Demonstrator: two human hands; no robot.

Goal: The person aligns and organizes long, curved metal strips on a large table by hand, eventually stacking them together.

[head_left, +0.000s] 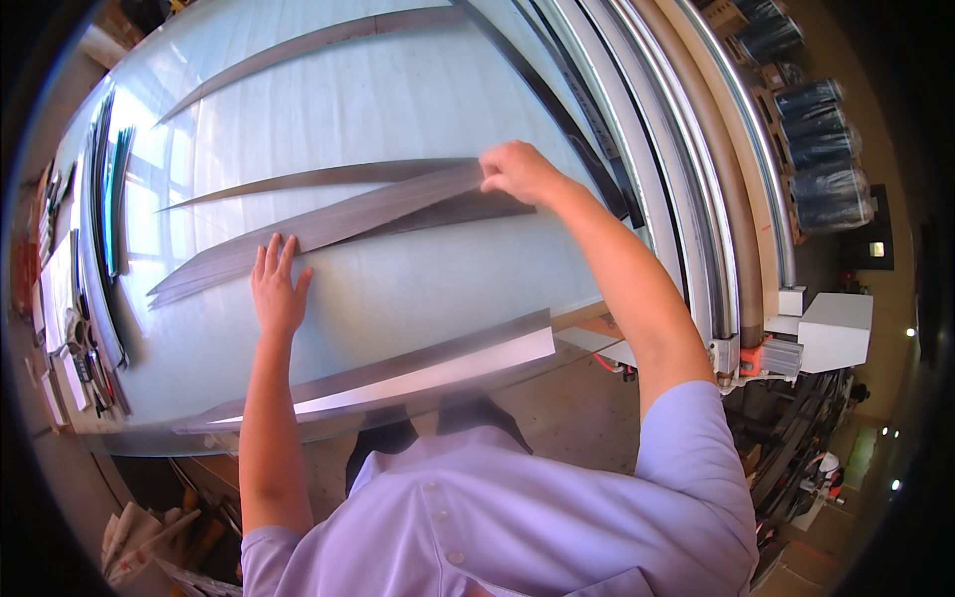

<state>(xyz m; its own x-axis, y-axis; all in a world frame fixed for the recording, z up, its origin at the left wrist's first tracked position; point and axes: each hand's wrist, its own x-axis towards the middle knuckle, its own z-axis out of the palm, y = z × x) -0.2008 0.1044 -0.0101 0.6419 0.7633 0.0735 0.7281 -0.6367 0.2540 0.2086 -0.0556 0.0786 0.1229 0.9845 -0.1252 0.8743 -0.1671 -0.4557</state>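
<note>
A long, thin grey strip (373, 207) of sheet material lies slantwise over a pale, glassy tabletop (398, 274), with layered edges at its pointed left end. My right hand (519, 174) is closed around the strip's right end. Near the other end, my left hand (279, 289) rests with fingers spread, its fingertips touching the strip's near edge. Partly under this strip, a darker strip (448, 213) shows on the near side. Just beyond it lies a narrower grey strip (328, 179). What my right fingers press against is partly hidden.
Another grey strip (308, 48) lies farther away. A grey and white strip (428, 376) runs along the near table edge. Long metal bars (686, 149) border the right side, near a white box (836, 330). Dark strips (120, 199) and tools (85, 363) lie at left. Wrapped black rolls (831, 199) stand beyond.
</note>
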